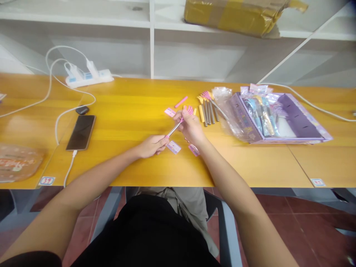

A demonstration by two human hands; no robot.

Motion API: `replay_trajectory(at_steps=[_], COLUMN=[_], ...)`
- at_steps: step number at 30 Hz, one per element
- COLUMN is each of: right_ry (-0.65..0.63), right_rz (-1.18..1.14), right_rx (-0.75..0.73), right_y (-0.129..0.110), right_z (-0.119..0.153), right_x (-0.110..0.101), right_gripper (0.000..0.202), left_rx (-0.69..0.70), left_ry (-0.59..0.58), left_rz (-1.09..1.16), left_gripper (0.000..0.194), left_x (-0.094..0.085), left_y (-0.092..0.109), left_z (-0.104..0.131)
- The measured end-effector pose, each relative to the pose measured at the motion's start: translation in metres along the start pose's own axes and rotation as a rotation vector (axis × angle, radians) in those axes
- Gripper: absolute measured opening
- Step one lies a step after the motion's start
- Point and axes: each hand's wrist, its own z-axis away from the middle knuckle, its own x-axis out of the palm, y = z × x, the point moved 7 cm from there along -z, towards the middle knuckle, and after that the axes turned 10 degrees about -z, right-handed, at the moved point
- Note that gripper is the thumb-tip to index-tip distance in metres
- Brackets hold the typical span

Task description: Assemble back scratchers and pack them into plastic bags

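Observation:
A thin metal rod [174, 129] with a pink claw-shaped head [190, 109] slants between my two hands over the table. My left hand [152, 145] is closed round its lower, pink end. Around the upper end, just below the claw head, the fingers of my right hand [190, 126] are wrapped. Small printed cards [174, 147] lie on the wood near both hands, one partly under my right wrist. Beyond my hands rests a loose pink tube [181, 102]. Several similar rods [210, 111] with yellow and pink heads lie side by side to the right.
A purple box [302, 115] with wrapped items stands on the right, clear plastic wrap [236, 122] against it. On the left are a phone [81, 132], white cables, a power strip [90, 78] and an orange pouch [20, 162]. A taped carton [230, 16] sits on the shelf.

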Motion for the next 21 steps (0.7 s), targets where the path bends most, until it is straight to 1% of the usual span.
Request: replay_trajectory(at_steps=[7, 14, 21], right_ry=[-0.023, -0.008, -0.046], right_rz=[0.026, 0.074, 0.074], right_rx=[0.003, -0.004, -0.063], right_y=[0.0017, 0.0032, 0.0007], right_z=[0.0006, 0.0011, 0.0028], right_x=[0.0025, 0.0039, 0.0101], right_gripper=[0.061, 0.063, 0.066], left_rx=[0.000, -0.022, -0.008], left_ry=[0.005, 0.000, 0.008], left_rz=[0.001, 0.003, 0.003], left_gripper=[0.059, 0.059, 0.059], left_x=[-0.0001, 0.0001, 0.0009], left_y=[0.0007, -0.0025, -0.0010], left_z=[0.0008, 0.0011, 0.0015])
